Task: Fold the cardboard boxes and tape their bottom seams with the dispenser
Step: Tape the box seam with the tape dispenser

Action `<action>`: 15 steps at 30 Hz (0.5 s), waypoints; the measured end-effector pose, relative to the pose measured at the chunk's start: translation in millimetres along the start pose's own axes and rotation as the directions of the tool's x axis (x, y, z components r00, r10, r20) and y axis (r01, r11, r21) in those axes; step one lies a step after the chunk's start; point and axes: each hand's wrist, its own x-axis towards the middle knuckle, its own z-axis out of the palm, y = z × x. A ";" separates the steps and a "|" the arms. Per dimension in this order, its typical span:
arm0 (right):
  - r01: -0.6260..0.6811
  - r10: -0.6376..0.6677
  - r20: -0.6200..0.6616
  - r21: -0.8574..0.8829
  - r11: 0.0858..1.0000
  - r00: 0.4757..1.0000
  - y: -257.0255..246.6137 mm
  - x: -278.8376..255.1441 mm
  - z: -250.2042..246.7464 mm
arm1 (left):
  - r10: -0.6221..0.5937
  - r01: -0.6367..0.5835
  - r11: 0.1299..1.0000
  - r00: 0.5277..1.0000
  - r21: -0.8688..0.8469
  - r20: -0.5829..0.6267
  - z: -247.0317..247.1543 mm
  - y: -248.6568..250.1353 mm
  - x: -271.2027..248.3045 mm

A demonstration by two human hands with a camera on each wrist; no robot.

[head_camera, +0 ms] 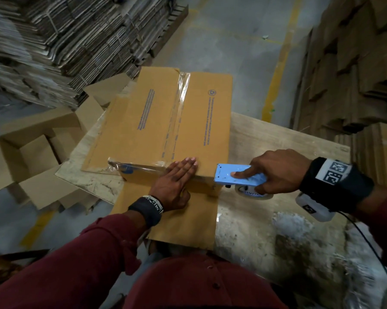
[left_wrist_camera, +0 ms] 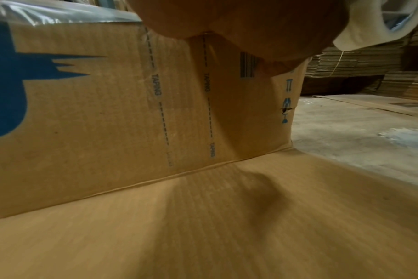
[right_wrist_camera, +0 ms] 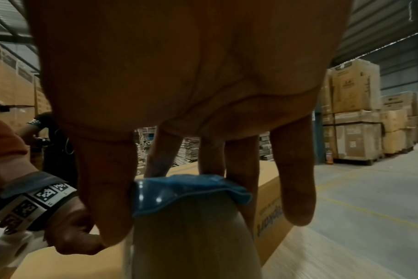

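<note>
Cardboard box (head_camera: 165, 121) standing bottom-up on the worn surface (head_camera: 266, 219), near its left edge, lower flaps splayed out flat toward the person. Clear tape (head_camera: 181, 94) laid along the centre seam of the bottom, wrinkled at the far end. A second run of tape (head_camera: 134, 167) lying along the near top edge, from the left corner to the left hand. Blue print visible on the bottom panels and on the near wall; dashed lines marked "TAPING" legible in the left wrist view.

Left hand (head_camera: 177, 181) released, fingers straight and together, pressed flat over the near top edge of the box, fingertips on the bottom panel, palm against the near wall. Thumb touching the flap (left_wrist_camera: 227, 226) below.

Right hand (head_camera: 277, 170) grasping the blue tape dispenser (head_camera: 239, 176) just beside the near right corner of the box. Index finger extended along the top plate, thumb and remaining fingers wrapped round the body. Tape roll (head_camera: 252, 195) seen under the dispenser, close above the surface. Contact between dispenser and box wall: cannot tell.

Open made-up boxes (head_camera: 32, 157) on the floor to the left of the surface. Stacks of flattened cardboard (head_camera: 65, 41) behind them. More stacked cartons (head_camera: 355, 74) at right. Yellow floor line (head_camera: 277, 63) running away beyond the surface.
</note>
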 end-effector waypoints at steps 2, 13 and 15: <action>0.013 -0.013 0.009 -0.002 1.000 1.000 6.4 -5.2 0.1 | -0.009 0.009 1.000 1.000 0.001 0.014 -0.1 -0.7 -0.4; -0.144 0.144 0.066 0.000 0.990 0.987 38.5 -42.6 31.1 | 0.018 -0.018 1.000 1.000 0.015 -0.018 4.1 0.2 0.8; -0.147 0.144 0.092 0.020 0.989 0.985 40.4 -28.3 43.8 | 0.011 -0.012 1.000 1.000 0.019 0.008 1.6 0.3 0.9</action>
